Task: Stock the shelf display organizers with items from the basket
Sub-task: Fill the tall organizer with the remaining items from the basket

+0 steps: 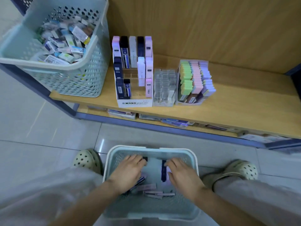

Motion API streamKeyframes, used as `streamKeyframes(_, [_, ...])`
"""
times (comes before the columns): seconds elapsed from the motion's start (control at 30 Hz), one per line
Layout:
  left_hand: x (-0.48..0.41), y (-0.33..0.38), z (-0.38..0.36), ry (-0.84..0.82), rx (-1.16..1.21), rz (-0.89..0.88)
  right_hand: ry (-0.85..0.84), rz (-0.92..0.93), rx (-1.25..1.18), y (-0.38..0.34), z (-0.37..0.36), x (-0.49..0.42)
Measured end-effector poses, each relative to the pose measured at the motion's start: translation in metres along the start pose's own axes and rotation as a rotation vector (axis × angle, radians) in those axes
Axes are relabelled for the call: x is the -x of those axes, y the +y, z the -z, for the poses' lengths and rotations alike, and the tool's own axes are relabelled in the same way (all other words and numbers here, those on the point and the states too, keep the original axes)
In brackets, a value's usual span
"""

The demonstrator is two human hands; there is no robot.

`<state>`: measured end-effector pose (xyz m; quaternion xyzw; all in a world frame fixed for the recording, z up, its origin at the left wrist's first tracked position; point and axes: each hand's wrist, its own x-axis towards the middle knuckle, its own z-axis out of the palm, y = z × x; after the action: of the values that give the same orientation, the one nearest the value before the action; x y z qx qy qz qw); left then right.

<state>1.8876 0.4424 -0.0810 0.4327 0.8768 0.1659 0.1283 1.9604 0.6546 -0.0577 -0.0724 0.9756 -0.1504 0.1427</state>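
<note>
baskets: two; the floor basket (pixel 194 162) sits between two clogs (pixel 86 159), the shelf basket (pixel 48 66) is heaped with small boxes.
organizers: three in a row on the shelf (pixel 236 108): mono display (pixel 135 103), clear organizer (pixel 164 85), eraser organizer (pixel 189 102).
mono display: eleven cases; five at the back, three in the middle, three in front.
eraser organizer: three columns, green, pink, purple.
left hand (pixel 128 172): palm down in the floor basket over slim cases; grip not clear.
right hand (pixel 183 176): in the same basket, fingertips touching a dark case (pixel 163 176); can't tell if pinching.
loose cases: lilac and dark, too blurred to count.
</note>
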Motion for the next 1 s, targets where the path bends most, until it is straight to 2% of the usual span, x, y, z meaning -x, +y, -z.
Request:
streamKeyframes(0.1, [0.017, -0.013, -0.035, -0.184, 0.127, 0.236, -0.233, -0.074, -0.115, -0.001, -0.034, 0.004])
streamKeyframes(0.17, [0.027, -0.021, -0.058, -0.269, 0.227, 0.349, -0.303, -0.138, -0.224, 0.002, -0.059, 0.005])
streamKeyframes(0.27, [0.028, -0.022, -0.078, -0.307, 0.388, 0.462, -0.367, -0.212, -0.389, -0.001, -0.086, 0.001])
streamKeyframes(0.4, [0.021, -0.017, -0.096, -0.318, 0.505, 0.62, -0.454, -0.22, -0.459, -0.005, -0.112, -0.007])
streamKeyframes(0.57, [0.022, -0.021, -0.117, -0.38, 0.443, 0.674, -0.559, -0.204, -0.492, -0.005, -0.128, -0.011])
streamKeyframes(0.67, [0.022, -0.025, -0.125, -0.353, 0.448, 0.688, -0.607, -0.227, -0.466, -0.005, -0.132, -0.011])
streamKeyframes(0.83, [0.022, -0.027, -0.13, -0.356, 0.309, 0.606, -0.671, -0.221, -0.339, 0.002, -0.131, -0.018])
streamKeyframes(1.0, [0.02, -0.027, -0.129, -0.389, 0.25, 0.609, -0.716, -0.295, -0.467, 0.004, -0.121, -0.012])
